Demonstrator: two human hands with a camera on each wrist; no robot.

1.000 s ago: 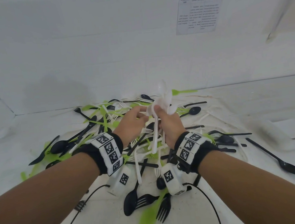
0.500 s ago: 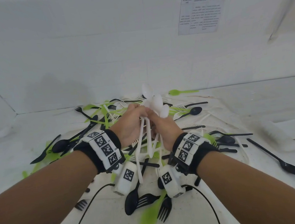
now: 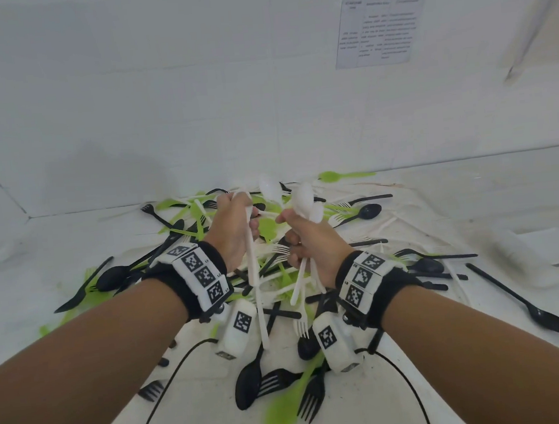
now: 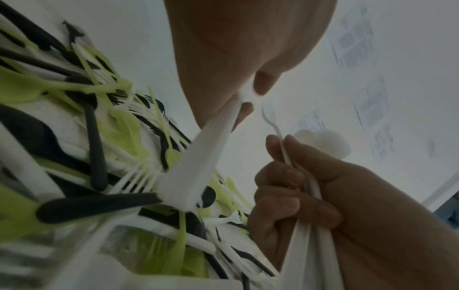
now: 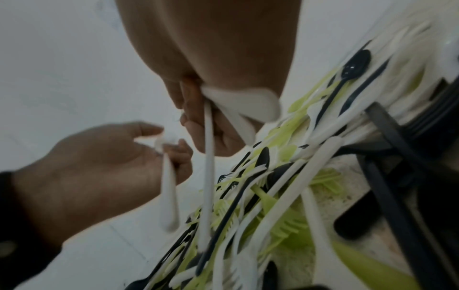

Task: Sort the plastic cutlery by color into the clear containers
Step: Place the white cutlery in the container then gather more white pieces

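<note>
A mixed pile of black, green and white plastic cutlery [image 3: 276,263] lies on the white table. Above it, my left hand [image 3: 251,214] pinches one or two long white pieces [image 3: 251,265] by their top ends, handles hanging down. In the left wrist view the same white handle [image 4: 213,141] runs down from my fingertips [image 4: 261,84]. My right hand [image 3: 290,231], a little to the right, grips a bunch of white spoons [image 3: 304,199], bowls up. The right wrist view shows those white spoons [image 5: 238,102] in my fist and the left hand [image 5: 168,141] beside it.
A faint clear container [image 3: 507,246] lies at the right of the table beside a white sheet [image 3: 551,242]. A lone black spoon [image 3: 522,302] lies front right. Black forks and a green spoon [image 3: 288,403] lie near the front edge. A paper notice [image 3: 380,27] hangs on the back wall.
The two hands were together on one bunch of white cutlery. They have drawn apart: the left carries white pieces off to the left, the right keeps the spoons.
</note>
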